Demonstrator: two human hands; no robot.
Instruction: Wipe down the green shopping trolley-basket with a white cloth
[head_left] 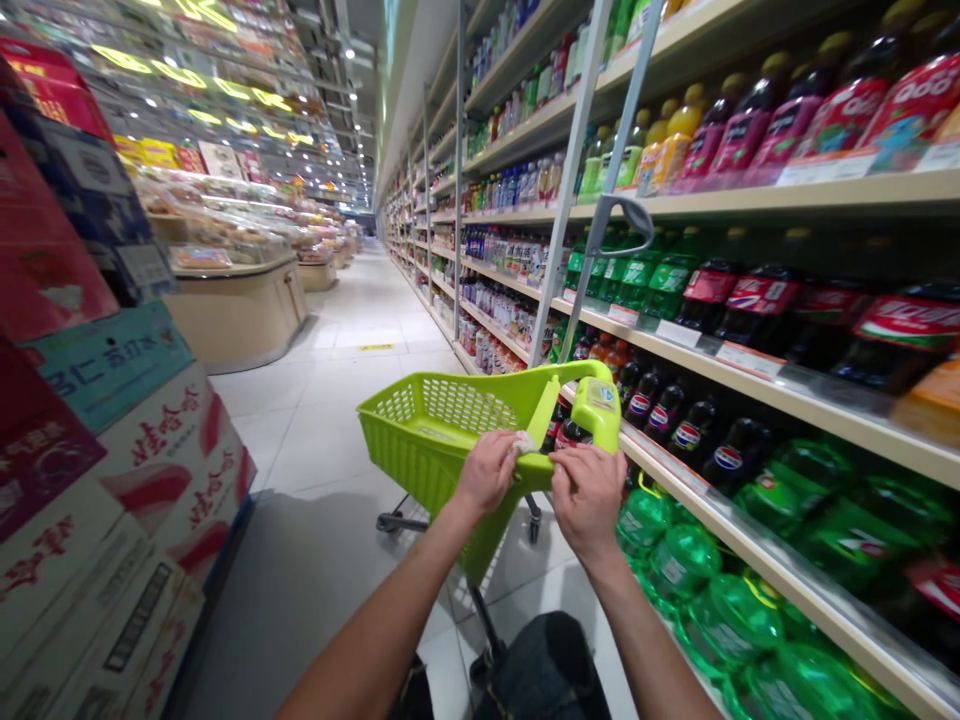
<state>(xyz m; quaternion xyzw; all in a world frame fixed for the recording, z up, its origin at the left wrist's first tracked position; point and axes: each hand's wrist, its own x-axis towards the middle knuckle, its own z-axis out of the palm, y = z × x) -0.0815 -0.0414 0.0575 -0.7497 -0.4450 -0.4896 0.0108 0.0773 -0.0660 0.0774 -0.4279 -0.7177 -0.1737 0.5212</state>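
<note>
A lime-green plastic shopping cart (442, 455) stands in front of me on a dark wheeled frame, its perforated basket holding nothing visible. My left hand (486, 468) is closed on a small crumpled whitish cloth (523, 443), pressed against the cart's near rim. Whether it is cloth or paper I cannot tell. To the right, my right hand (589, 492) has its fingers curled over the same green rim, just below the raised handle piece (598, 402) with a small label on it.
Shelves of drink bottles (750, 300) run close along the right, with large green soda bottles (724, 615) at the bottom. Stacked drink cartons (165, 440) stand at the left. A rounded display counter (240, 315) is farther back. The tiled aisle (330, 340) stretches ahead.
</note>
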